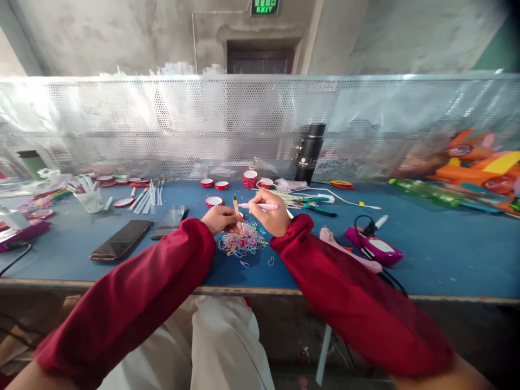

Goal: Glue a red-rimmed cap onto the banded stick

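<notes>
My left hand [221, 219] is closed on a thin yellowish stick with a dark tip [235, 205], which stands nearly upright between the fingers. My right hand [273, 214] grips a pink pen [268, 206], lying roughly level. Its narrow end points left and reaches the stick; whether they touch, I cannot tell. Below both hands is a loose pile of small pastel loops [244, 242], some shaped like pins or hearts. A loose heart-shaped loop [271, 261] lies right of the pile. Just behind my left hand sits a red-rimmed round tin [214, 201].
Two phones, one dark [122, 240], lie left on the blue table [442, 254]. Further left stands a white cup of pens [88, 199]. A black flask [311, 153], green-handled pliers [319, 208] and a purple device [376, 246] with a cable are on the right. A perforated metal screen [252, 103] stands behind.
</notes>
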Tool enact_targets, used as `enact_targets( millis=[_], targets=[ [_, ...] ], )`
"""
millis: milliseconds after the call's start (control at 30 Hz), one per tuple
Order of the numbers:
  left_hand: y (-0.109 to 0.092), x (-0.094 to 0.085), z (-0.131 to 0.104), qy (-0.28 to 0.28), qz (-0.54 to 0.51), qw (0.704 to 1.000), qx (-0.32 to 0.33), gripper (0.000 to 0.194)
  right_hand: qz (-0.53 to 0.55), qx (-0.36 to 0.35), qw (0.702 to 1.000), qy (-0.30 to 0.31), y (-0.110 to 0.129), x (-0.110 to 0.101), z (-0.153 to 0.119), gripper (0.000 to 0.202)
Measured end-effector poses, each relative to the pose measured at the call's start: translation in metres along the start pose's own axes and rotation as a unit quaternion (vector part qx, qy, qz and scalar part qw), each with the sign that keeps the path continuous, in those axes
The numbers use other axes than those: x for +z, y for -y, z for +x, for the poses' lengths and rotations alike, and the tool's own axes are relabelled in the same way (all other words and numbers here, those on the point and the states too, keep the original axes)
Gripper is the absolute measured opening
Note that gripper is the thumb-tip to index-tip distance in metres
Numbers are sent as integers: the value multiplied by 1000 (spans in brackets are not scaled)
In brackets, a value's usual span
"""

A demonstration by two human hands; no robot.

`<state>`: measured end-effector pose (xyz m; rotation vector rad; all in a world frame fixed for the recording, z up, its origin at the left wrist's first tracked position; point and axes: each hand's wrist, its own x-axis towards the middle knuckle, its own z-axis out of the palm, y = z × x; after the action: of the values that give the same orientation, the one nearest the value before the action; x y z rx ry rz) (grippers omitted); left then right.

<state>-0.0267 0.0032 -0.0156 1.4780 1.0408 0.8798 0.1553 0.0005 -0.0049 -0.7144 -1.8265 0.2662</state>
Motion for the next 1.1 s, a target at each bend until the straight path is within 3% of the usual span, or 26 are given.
enact_targets(
  millis=[1100],
  targets=[
    [-1,0,-1,0,2,1000,1,30,7,0,1000,17,0,2,-1,14]
  ],
)
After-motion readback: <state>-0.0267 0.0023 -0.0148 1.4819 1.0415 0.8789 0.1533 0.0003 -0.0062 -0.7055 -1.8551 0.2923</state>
